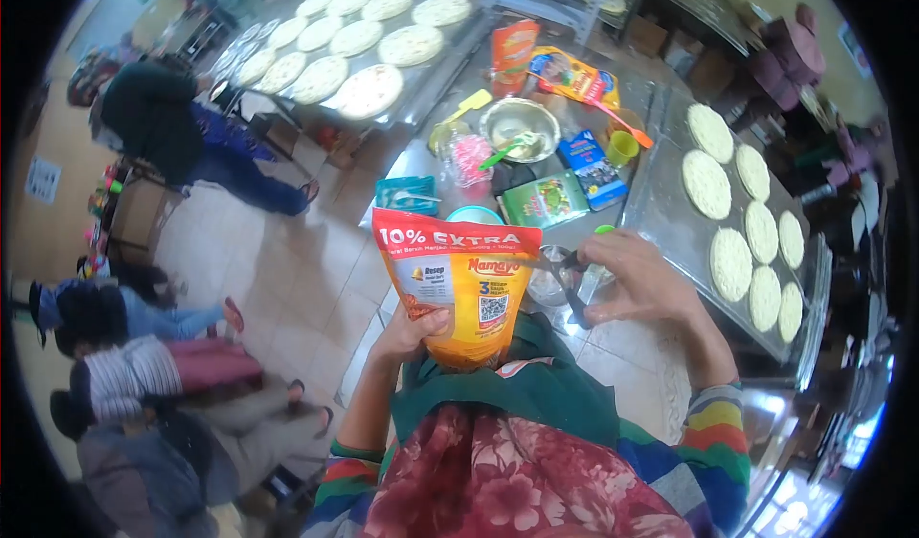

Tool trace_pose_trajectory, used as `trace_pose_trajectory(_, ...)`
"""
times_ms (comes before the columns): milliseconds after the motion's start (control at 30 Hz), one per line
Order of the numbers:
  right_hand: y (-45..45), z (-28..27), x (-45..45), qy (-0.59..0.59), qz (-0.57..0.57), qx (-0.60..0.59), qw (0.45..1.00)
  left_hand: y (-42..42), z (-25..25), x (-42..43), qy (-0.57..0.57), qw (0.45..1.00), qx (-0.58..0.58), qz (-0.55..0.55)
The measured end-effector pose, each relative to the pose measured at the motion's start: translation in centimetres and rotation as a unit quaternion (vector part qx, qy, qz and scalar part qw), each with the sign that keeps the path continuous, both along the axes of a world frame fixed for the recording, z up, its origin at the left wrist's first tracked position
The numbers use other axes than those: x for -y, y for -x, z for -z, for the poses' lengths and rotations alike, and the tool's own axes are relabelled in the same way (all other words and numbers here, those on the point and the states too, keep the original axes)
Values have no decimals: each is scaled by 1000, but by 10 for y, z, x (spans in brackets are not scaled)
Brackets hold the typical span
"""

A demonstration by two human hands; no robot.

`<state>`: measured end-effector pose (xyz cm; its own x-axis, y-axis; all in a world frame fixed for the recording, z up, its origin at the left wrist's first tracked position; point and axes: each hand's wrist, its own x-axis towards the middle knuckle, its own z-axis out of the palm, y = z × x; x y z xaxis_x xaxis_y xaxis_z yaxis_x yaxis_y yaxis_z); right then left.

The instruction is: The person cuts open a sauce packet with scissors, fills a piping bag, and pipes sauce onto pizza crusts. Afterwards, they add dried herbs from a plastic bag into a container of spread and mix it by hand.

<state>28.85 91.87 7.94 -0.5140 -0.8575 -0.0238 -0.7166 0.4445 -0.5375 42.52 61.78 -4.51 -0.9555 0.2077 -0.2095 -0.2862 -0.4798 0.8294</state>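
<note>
My left hand point(416, 335) grips the lower left side of a red and yellow mayonnaise pouch point(493, 299), held upright in front of my apron. The pouch's printed front faces me and its top edge looks flat. In my right hand point(646, 275) is a pair of dark-handled scissors point(573, 294), fingers and thumb spread on the handles. Its blades point left at the pouch's upper right edge; whether they touch it I cannot tell. Behind the scissors is a clear round container point(548, 287), partly covered.
Beyond the pouch, the table carries a metal bowl point(492, 120), a green box point(546, 199), a blue box point(593, 168) and a yellow cup point(622, 147). Trays with several pale dough rounds point(706, 184) stand right and far left point(370, 91). People point(158, 122) are at left.
</note>
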Motion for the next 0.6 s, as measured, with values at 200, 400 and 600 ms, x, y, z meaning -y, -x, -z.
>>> trace_pose_trajectory(200, 1, 9, -30, 22, 74, 3, 997, 47, -9, -10, -10, 996, 9, 90)
trace_pose_trajectory(400, -11, 19, -46, 23, 173, 36, 984, 71, -15, -19, -19, 990, 42, 130)
trace_pose_trajectory(600, -1, 12, -41, 51, 158, 27, 986, 84, -10, -26, 8, 984, 49, 169)
